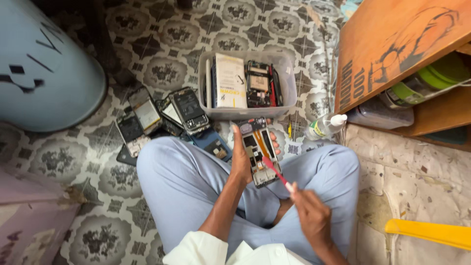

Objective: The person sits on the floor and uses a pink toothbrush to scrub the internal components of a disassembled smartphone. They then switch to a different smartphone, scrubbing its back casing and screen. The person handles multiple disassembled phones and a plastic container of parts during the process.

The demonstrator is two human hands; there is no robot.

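Note:
My left hand (241, 159) grips an opened phone (258, 149) with its back off, boards and an orange flex cable showing, held upright above my crossed legs. My right hand (311, 213) holds a red-handled brush (275, 172) whose tip rests on the lower middle of the phone's insides. Both hands hover over my lap in light blue trousers.
A clear plastic tub (289, 81) with a white box and phone parts sits on the patterned floor ahead. Several dismantled phones (189, 110) lie to the left. A small spray bottle (324, 126), a wooden shelf (392, 49), a blue drum (44, 73) and a yellow bar (427, 231) surround me.

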